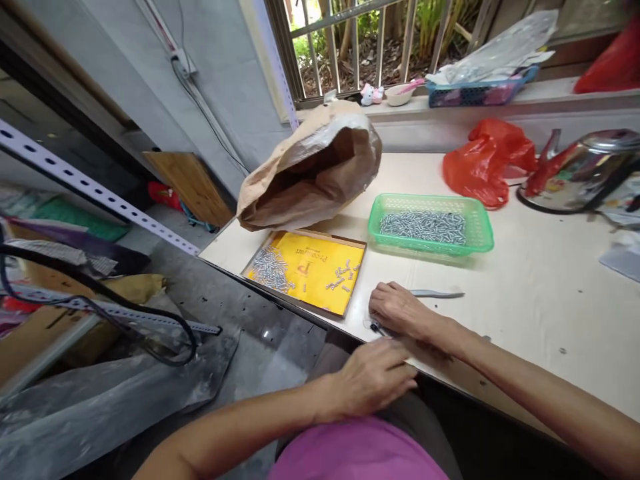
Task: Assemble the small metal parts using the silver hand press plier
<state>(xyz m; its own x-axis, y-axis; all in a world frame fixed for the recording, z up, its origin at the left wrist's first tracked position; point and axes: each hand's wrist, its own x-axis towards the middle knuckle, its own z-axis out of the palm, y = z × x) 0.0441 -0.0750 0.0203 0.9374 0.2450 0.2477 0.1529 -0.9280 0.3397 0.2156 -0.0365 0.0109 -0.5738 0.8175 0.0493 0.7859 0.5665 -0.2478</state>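
My right hand [400, 310] rests on the table near its front edge. Its fingers are curled together, and what they close on is hidden. Just below it, my left hand [377, 375] is at the table edge with fingers bent and pressed together; its grip is hidden from above. Between the hands shows a small black-tipped thing [374, 327], too small to name. A grey, blade-like strip [437, 293] lies beyond my right hand. To the left, a shallow tray [330, 311] with a yellow lining holds a heap of small metal pins [270, 268] and several scattered ones.
A green plastic basket [430, 248] of small metal pins stands behind my right hand. An open brown paper sack [310, 180] leans over the tray's back. Farther right are a red plastic bag [483, 163] and a metal kettle [585, 170]. A barred window [355, 50] is behind.
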